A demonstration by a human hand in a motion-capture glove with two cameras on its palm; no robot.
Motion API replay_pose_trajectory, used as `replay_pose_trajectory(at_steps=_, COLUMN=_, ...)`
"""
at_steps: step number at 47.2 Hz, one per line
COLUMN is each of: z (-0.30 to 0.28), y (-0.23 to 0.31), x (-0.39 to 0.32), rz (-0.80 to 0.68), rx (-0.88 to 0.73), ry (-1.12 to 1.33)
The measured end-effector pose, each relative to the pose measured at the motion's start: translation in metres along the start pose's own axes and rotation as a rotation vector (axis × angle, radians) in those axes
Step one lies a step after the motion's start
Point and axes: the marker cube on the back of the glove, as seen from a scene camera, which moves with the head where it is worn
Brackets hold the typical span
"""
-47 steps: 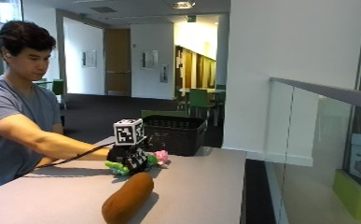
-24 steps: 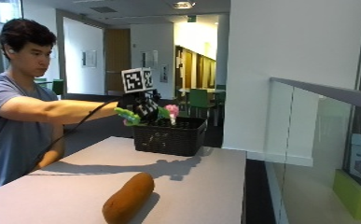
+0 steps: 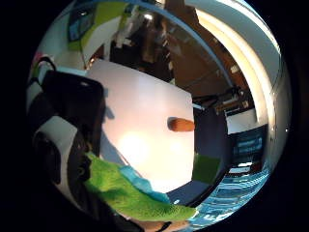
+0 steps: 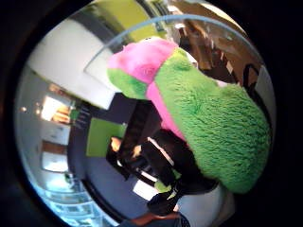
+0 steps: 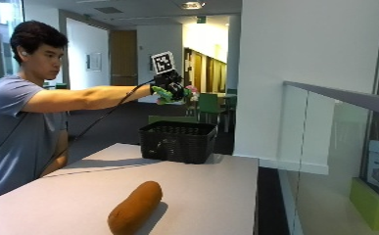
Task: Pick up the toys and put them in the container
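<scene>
The plush toy (image 5: 176,94) in my gloved right hand (image 5: 168,88) looks light, soft and squashy, so I judge that curling my fingers round its fat middle, as I have them now, is the safest hold. It is shaggy green with a pink patch at one end, and I hold it in the air above the black basket (image 5: 178,141) at the far end of the table (image 5: 228,196). The brown potato-shaped toy (image 5: 135,207) lying near the front edge looks just as soft, best taken across its middle.

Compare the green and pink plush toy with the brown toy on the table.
The green and pink plush toy is held in the gloved right hand, high above the black basket; the brown toy lies on the table. The plush is two-coloured and fuzzy; the brown one is plain and elongated. Neither is in the basket yet.
</scene>
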Motion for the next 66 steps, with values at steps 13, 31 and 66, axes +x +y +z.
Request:
replay_pose_trajectory(at_steps=13, z=0.029, y=-0.02, x=0.009, rz=0.143, rx=-0.028, ry=-0.09)
replay_pose_trajectory(at_steps=31, z=0.037, y=-0.011, x=0.024, rz=0.089, rx=-0.115, ry=-0.091)
replay_pose_trajectory(at_steps=66, z=0.032, y=0.089, x=0.279, rz=0.266, rx=-0.128, ry=0.188)
